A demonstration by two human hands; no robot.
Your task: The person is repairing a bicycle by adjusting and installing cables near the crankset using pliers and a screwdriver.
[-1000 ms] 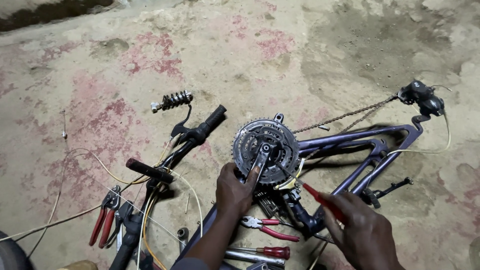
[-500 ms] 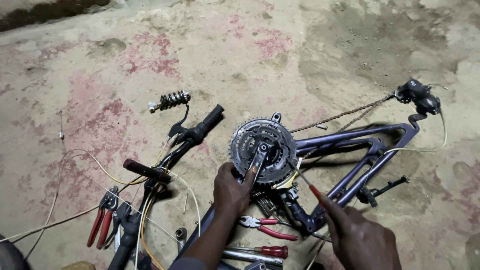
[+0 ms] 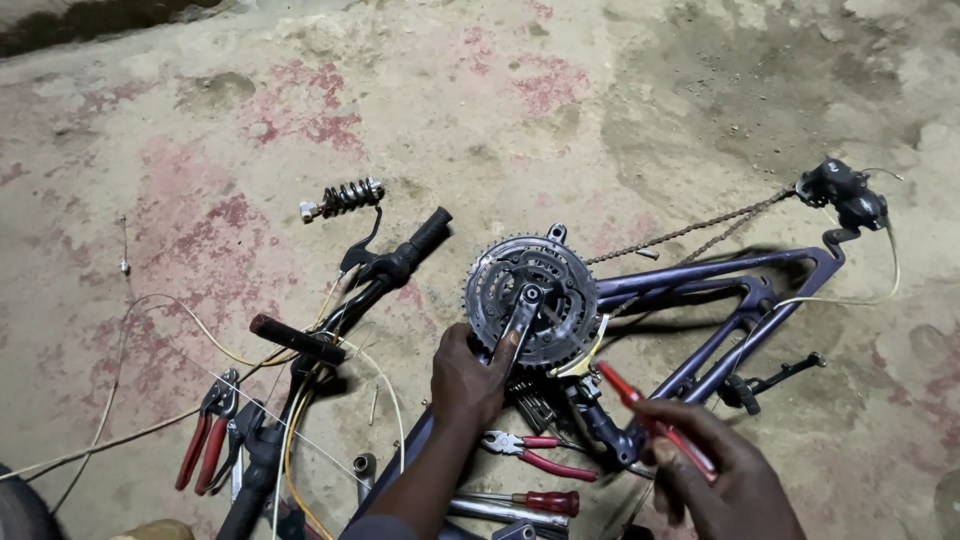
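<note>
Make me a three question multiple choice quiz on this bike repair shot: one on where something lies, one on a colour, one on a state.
1. Where does the coil spring shock lie?
A. on the floor beyond the handlebar
B. on the chainring
C. in the right hand

2. What colour is the bike frame?
A. yellow
B. purple
C. white

3. What is the left hand doing?
A. resting flat on the floor
B. gripping the crank arm
C. holding pliers

Answers:
1 A, the shock sits alone on bare concrete past the grip.
2 B, the tubes show purple.
3 B, its fingers wrap the crank arm at the chainring, while the right hand holds a red-handled tool.
</note>
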